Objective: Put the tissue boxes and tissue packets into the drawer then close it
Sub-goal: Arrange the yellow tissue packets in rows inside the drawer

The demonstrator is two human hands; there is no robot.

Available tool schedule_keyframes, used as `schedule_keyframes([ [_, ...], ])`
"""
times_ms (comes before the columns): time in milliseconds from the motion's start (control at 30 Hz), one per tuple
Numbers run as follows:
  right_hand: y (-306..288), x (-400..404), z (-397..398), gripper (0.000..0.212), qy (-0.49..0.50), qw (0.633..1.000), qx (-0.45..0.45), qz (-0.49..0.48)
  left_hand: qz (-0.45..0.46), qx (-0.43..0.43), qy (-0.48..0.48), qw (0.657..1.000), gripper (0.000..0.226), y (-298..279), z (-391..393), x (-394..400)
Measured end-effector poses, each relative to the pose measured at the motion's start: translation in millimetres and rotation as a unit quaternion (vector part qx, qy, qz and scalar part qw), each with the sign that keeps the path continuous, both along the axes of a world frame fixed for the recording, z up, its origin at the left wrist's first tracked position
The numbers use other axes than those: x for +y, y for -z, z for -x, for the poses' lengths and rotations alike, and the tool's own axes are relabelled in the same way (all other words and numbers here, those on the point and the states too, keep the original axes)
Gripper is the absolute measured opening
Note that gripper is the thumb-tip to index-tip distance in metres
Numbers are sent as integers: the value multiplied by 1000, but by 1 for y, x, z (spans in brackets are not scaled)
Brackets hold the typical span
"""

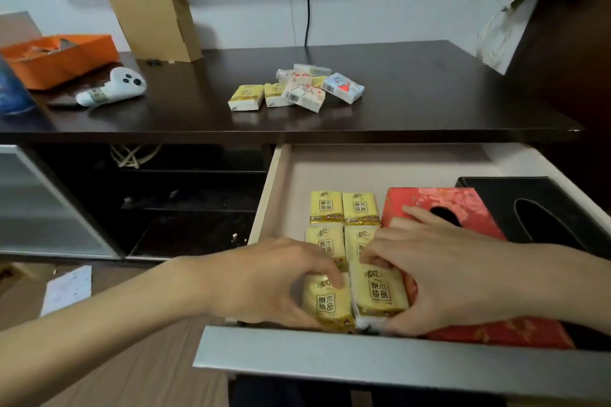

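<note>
The drawer [363, 362] stands pulled out, with a silver front. Inside lie several yellow tissue packets in two columns; the far pair [344, 208] lies untouched. My left hand [274, 281] grips the near-left yellow packet [329, 302]. My right hand [439, 274] grips the near-right yellow packet [380, 291]. To the right lie a red tissue box [469, 205], partly under my right hand, and a black tissue box [542, 208]. On the dark tabletop [429, 92] sits a pile of several packets [297, 87], yellow and white with hearts.
An open cardboard box [155, 20], an orange box [59, 58] and a white controller [114, 87] stand at the tabletop's back left. A cable [308, 3] hangs down the wall. Left of the drawer is an open dark shelf [185, 201] and a glass door [43, 205].
</note>
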State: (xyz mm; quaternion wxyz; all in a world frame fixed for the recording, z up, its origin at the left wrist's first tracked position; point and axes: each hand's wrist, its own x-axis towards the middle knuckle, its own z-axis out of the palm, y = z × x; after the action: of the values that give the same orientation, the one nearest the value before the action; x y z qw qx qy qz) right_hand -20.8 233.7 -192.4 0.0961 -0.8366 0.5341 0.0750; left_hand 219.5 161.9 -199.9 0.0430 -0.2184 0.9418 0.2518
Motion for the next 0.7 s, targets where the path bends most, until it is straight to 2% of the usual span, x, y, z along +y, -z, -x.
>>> schedule_keyframes([
  [200,-5,-2,-16,78,12,997,73,-39,98,-70,52,991,54,14,3,-1],
  [500,-2,-9,-39,46,21,984,175,-20,110,-62,58,990,53,21,-1,-7],
  [600,-3,-8,-38,47,18,989,148,6,110,-45,52,991,52,23,-2,-7],
  [700,-13,-14,-31,64,51,998,47,6,119,-38,43,991,47,24,-2,-7],
])
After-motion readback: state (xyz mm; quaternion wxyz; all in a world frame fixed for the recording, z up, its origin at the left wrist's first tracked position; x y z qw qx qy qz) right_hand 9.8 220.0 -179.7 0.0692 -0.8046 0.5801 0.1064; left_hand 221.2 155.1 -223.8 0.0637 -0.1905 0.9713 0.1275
